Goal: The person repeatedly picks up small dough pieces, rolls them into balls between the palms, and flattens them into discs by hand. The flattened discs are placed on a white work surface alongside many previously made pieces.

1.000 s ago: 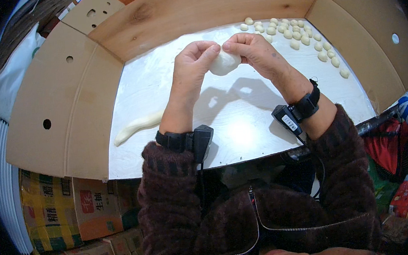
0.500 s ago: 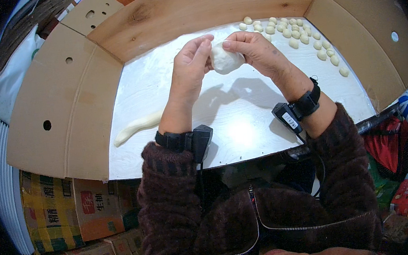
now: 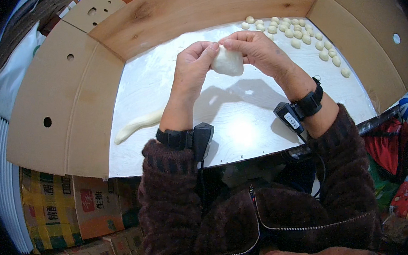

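Note:
Between my two hands, above the white tabletop, hangs a pale piece of dough (image 3: 228, 62), rounded and hanging down like a small pouch. The thumb and fingers of my left hand (image 3: 195, 60) pinch its upper left edge. My right hand (image 3: 250, 47) pinches the upper right edge, and the fingertips of both hands nearly meet at the top. Whether anything is inside the dough cannot be seen. A long roll of dough (image 3: 138, 125) lies on the table beside my left forearm, which hides its right end. Several small dough balls (image 3: 298, 34) sit at the far right.
The floured white tabletop (image 3: 161, 78) is walled by a wooden board (image 3: 203, 6) at the back and cardboard panels at left (image 3: 61, 101) and right (image 3: 365, 31). Cartons (image 3: 97, 207) stand below left. A black strap device with a cable sits on each wrist.
My fingertips have drawn closer together at the top of the dough. The dough now hangs slightly lower and looks more gathered.

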